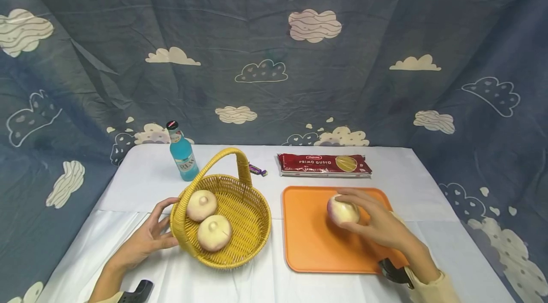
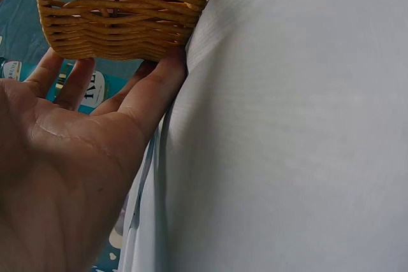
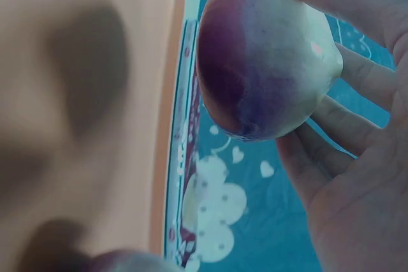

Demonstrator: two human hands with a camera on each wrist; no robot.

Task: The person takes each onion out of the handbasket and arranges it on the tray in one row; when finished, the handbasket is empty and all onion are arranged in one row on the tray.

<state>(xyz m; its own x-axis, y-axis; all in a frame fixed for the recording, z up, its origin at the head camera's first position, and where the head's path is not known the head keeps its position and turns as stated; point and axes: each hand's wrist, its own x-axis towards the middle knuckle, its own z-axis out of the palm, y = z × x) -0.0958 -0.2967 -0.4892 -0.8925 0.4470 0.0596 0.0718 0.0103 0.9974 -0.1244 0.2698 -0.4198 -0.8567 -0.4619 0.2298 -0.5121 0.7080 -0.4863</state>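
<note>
A purple-and-white turnip point(image 3: 261, 55) is held by the fingertips and thumb of my right hand point(image 1: 376, 219), above the orange tray point(image 1: 304, 255). In the right wrist view, part of another purple-and-white turnip point(image 3: 134, 262) shows at the bottom edge; the hand hides it in the head view. My left hand point(image 1: 147, 239) has its fingers spread, fingertips against the left side of the yellow wicker basket point(image 1: 252, 246). Inside that basket lie a turnip point(image 1: 201, 205) and, nearer me, a second turnip point(image 1: 214, 233), both with their nubs upward.
Behind the basket, to the left, stands a blue bottle point(image 1: 184, 155) with a black cap. A small purple-wrapped candy point(image 1: 257, 170) lies beyond the basket's handle. The red pasta packet point(image 1: 324, 165) lies behind the tray. A cloud-patterned curtain point(image 1: 265, 17) hangs at the table's far edge.
</note>
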